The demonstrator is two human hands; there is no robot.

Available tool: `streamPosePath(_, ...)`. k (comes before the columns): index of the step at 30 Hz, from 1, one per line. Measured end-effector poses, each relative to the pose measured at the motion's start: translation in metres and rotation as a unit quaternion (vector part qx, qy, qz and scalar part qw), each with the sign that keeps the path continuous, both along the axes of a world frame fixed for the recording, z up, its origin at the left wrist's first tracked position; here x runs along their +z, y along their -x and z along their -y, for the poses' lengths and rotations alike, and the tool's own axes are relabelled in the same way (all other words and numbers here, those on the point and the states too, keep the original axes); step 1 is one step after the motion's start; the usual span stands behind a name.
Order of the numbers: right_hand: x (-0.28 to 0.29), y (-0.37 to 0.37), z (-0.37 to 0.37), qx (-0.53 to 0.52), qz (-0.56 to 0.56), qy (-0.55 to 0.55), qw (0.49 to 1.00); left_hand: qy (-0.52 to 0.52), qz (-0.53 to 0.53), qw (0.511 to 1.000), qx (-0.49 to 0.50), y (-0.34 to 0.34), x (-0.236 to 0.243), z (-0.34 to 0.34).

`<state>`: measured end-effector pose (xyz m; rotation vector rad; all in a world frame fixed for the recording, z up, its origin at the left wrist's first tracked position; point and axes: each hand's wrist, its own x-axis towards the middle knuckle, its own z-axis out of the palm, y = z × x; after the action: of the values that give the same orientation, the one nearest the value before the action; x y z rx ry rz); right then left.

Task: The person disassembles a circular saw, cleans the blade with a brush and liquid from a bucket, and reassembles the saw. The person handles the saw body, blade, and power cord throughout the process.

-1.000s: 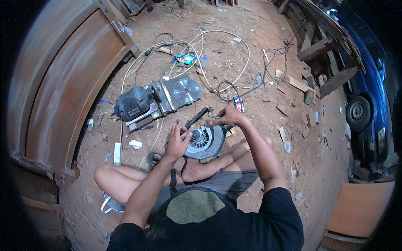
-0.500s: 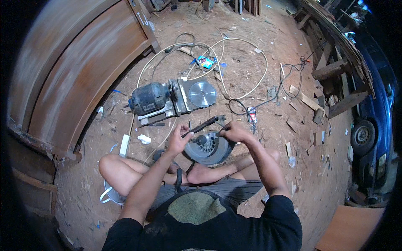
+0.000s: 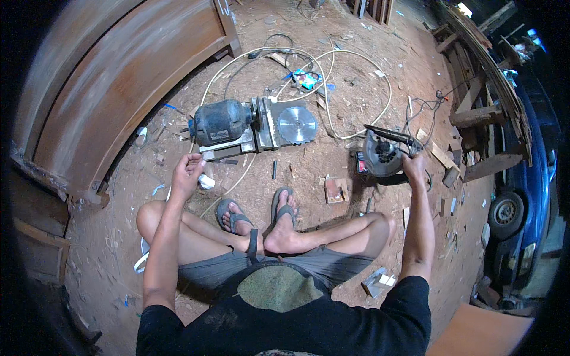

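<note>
1. Out to the right, beyond the person's right knee, the right hand [image 3: 412, 165] is closed around the grip of a grey-and-black handheld power tool [image 3: 382, 155].
2. The tool's round housing faces the person's left, and a long dark plate runs along its far side; whether it touches the ground I cannot tell.
3. A small red-and-black packet [image 3: 361, 162] shows just beside the tool's left edge.
4. On the other side, well apart from the right, the left hand [image 3: 189, 171] is raised with its fingers curled; I cannot tell whether they pinch anything.
5. Near the left hand are a crumpled white scrap [image 3: 206, 181] and a dark motor [image 3: 221, 123] mounted on a metal base [image 3: 263, 137].
6. A toothed circular blade [image 3: 298, 125] lies flat on the right part of that base.
7. Between the hands, a short dark rod [image 3: 274, 170] and a reddish wood piece [image 3: 336, 190] lie on the dirt, ahead of the sandals [image 3: 226, 209].
8. Farther off, a pale hose [image 3: 390, 92] loops around a blue packet [image 3: 307, 79].
</note>
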<state>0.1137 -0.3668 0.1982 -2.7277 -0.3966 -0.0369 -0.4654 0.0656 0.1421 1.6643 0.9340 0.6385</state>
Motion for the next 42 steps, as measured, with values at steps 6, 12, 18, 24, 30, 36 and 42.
streamPosePath(6,-0.072,0.012,0.009,-0.005,0.057,-0.011,0.998,0.010,-0.052,0.998,-0.032,-0.011,-0.005,0.005)
streamPosePath(12,0.028,0.082,0.016,0.021,-0.064,0.047,0.997,0.024,-0.120,0.989,-0.087,-0.028,-0.009,0.009)
streamPosePath(18,-0.012,0.118,-0.075,0.156,-0.119,-0.148,0.969,-0.014,-0.143,0.981,-0.127,-0.045,-0.005,0.015)
streamPosePath(24,-0.144,0.123,-0.243,0.092,-0.376,-0.290,0.875,-0.057,-0.261,0.949,-0.164,-0.045,-0.008,0.017)
streamPosePath(30,-0.195,0.145,-0.375,0.076,-0.332,-0.248,0.907,-0.099,-0.310,0.919,-0.223,-0.014,-0.036,0.016)
streamPosePath(36,-0.190,0.180,-0.347,0.207,-0.180,-0.291,0.917,-0.084,-0.274,0.923,-0.256,-0.023,-0.025,0.020)
streamPosePath(42,-0.207,0.251,-0.282,0.208,-0.268,-0.300,0.891,-0.100,-0.284,0.918,-0.260,-0.031,-0.011,0.028)
